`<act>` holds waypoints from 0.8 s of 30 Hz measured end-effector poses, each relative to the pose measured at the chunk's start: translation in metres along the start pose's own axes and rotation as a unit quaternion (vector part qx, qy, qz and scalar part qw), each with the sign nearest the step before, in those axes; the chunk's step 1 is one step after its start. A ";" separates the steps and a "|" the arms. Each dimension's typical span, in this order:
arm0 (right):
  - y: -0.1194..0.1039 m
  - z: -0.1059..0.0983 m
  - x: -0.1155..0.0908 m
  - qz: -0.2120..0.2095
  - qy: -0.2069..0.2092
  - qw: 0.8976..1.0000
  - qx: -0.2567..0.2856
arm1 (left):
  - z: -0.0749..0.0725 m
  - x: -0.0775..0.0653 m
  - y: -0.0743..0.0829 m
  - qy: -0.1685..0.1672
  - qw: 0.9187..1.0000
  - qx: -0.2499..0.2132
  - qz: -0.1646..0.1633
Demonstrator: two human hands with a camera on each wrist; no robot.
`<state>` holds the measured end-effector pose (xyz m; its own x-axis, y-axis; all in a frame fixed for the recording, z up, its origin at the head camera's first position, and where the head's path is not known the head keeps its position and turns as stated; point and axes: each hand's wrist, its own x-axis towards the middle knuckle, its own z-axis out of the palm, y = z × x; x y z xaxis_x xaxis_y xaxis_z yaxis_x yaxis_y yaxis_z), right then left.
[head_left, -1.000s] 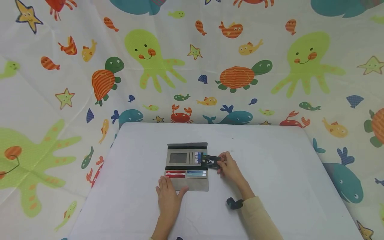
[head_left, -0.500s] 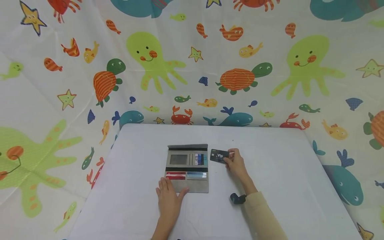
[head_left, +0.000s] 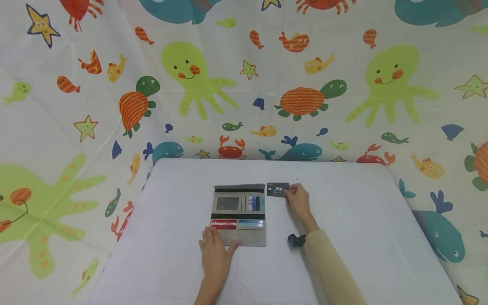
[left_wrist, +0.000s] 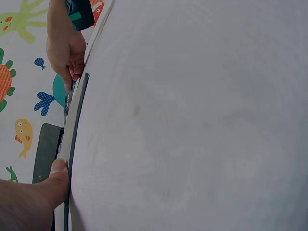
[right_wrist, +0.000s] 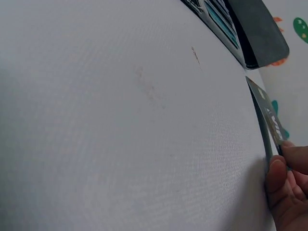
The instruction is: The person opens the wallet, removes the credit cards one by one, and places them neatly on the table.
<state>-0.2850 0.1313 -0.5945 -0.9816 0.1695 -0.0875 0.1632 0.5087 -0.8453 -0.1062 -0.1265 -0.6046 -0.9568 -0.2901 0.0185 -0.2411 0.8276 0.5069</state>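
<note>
A grey wallet (head_left: pixel 248 239) lies unfolded on the white table in the head view. Red cards (head_left: pixel 223 225) and a blue card (head_left: pixel 250 223) fill its lower slots, and several small cards (head_left: pixel 256 203) overlap in the upper right pocket. My left hand (head_left: pixel 215 258) rests on the wallet's lower left edge, fingers straight, its thumb (left_wrist: pixel 58 173) pressing the border in the left wrist view. Just right of the wallet's top corner, my right hand (head_left: pixel 299 202) pinches the right end of a black "Vip" card (right_wrist: pixel 267 113). The card is low over the table; contact is hard to judge.
The white table (head_left: pixel 362 224) spreads out around the wallet. Behind it hangs a cloth (head_left: pixel 263 63) printed with sea animals. A small dark device (head_left: pixel 296 240) sits at the right wrist, by the beige sleeve (head_left: pixel 329 264).
The right hand has drawn the Vip card out of the wallet's upper right pocket, then shifted it slightly up and levelled it beside the wallet. My left hand stays put.
</note>
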 end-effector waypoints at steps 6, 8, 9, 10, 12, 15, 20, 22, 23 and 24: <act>-0.004 0.004 0.010 -0.022 0.016 0.999 -0.016 | -0.001 -0.001 0.000 -0.003 1.000 -0.001 -0.008; -0.005 0.006 0.014 -0.032 0.028 0.999 -0.029 | -0.001 -0.001 0.000 -0.002 1.000 -0.004 -0.009; -0.005 0.007 0.016 -0.035 0.032 0.998 -0.035 | -0.002 -0.001 0.001 -0.002 1.000 -0.004 -0.010; -0.005 0.008 0.018 -0.038 0.036 0.998 -0.039 | -0.001 0.000 0.001 -0.001 1.000 -0.005 -0.011; -0.006 0.009 0.022 -0.040 0.041 0.997 -0.050 | -0.001 0.000 0.000 -0.001 1.000 -0.005 -0.011; -0.007 0.010 0.029 -0.036 0.041 0.996 -0.068 | 0.000 0.001 0.000 0.000 1.000 -0.006 -0.011; -0.007 0.009 0.039 -0.028 0.033 0.994 -0.104 | 0.000 0.000 0.001 -0.005 1.000 -0.006 -0.013; -0.008 0.009 0.041 -0.024 0.029 0.992 -0.117 | -0.001 0.000 0.001 -0.008 1.000 -0.005 -0.015; -0.009 0.009 0.042 -0.022 0.027 0.992 -0.123 | -0.001 -0.001 0.002 -0.007 1.000 -0.005 -0.015; -0.009 0.009 0.043 -0.020 0.025 0.991 -0.128 | -0.001 -0.001 0.002 -0.007 1.000 -0.005 -0.015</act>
<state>-0.3294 0.1259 -0.5951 -0.9827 0.1835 -0.0257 0.1510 0.7126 -0.6851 -0.1060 -0.1252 -0.6025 -0.9513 -0.3081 -0.0094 -0.2688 0.8141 0.5148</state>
